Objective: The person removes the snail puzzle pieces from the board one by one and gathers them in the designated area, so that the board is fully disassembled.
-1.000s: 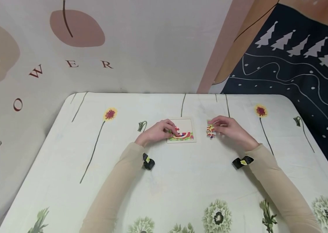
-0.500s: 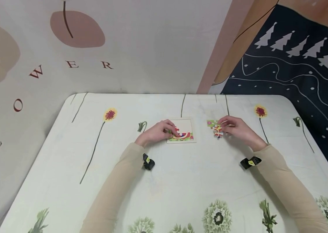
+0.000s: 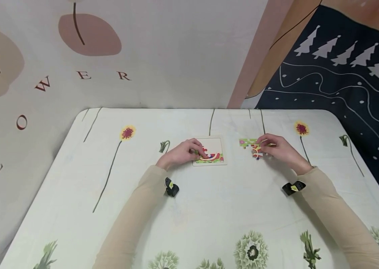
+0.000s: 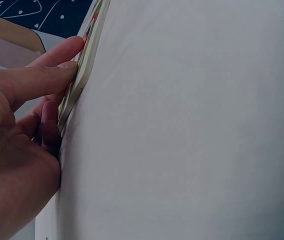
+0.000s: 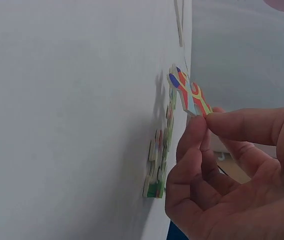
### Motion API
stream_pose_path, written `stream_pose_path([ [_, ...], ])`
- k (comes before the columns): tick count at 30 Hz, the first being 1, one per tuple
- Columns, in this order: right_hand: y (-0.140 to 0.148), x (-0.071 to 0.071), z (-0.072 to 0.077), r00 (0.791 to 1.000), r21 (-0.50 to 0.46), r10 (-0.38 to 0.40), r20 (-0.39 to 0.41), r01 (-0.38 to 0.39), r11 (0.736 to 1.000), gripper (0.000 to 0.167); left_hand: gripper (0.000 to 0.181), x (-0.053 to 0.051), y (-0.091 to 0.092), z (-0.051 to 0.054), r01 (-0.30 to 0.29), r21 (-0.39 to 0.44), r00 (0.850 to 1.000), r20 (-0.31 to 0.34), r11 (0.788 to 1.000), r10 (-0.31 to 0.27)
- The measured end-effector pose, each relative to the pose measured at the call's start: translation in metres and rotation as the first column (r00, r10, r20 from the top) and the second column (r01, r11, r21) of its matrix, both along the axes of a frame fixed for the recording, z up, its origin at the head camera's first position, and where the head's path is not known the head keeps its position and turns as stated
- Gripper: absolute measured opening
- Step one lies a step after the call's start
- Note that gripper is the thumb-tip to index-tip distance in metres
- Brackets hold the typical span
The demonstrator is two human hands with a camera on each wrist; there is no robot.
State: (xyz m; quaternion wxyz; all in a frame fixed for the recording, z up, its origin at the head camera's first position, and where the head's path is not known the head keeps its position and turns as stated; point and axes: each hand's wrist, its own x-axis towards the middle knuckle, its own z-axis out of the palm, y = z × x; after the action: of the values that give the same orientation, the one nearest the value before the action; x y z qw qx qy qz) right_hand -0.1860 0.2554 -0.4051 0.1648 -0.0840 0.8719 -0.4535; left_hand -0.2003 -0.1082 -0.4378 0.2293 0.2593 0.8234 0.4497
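Note:
My left hand (image 3: 180,152) rests its fingertips on the lower left part of a square puzzle board (image 3: 213,143). Red, yellow and green pieces (image 3: 215,157) fill the board's lower part; its upper part shows bare. In the left wrist view, the thumb and forefinger lie along the edge of the board (image 4: 85,75). To the board's right, my right hand (image 3: 278,150) pinches a red, yellow and blue puzzle piece (image 5: 188,94) between thumb and forefinger. The right wrist view shows this piece raised and tilted. Several loose pieces (image 5: 155,186), partly green, lie beneath and behind it.
The table wears a pale cloth (image 3: 209,201) printed with flowers. Behind its far edge stands a light wall hanging (image 3: 182,67); a dark panel with white trees (image 3: 344,74) hangs at the right. Green loose pieces (image 3: 245,142) lie right of the board.
My right hand has moved to the right with the puzzle piece, uncovering more of the green loose pieces. My left hand stays where it was on the board.

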Motion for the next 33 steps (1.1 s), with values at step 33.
stream_pose_path([
  [33, -0.001, -0.009, -0.009, 0.990, 0.170, 0.080, -0.113, -0.060, 0.984, 0.016, 0.019, 0.001, 0.002, -0.002, -0.027, -0.007, 0.999, 0.029, 1.000, 0.028],
])
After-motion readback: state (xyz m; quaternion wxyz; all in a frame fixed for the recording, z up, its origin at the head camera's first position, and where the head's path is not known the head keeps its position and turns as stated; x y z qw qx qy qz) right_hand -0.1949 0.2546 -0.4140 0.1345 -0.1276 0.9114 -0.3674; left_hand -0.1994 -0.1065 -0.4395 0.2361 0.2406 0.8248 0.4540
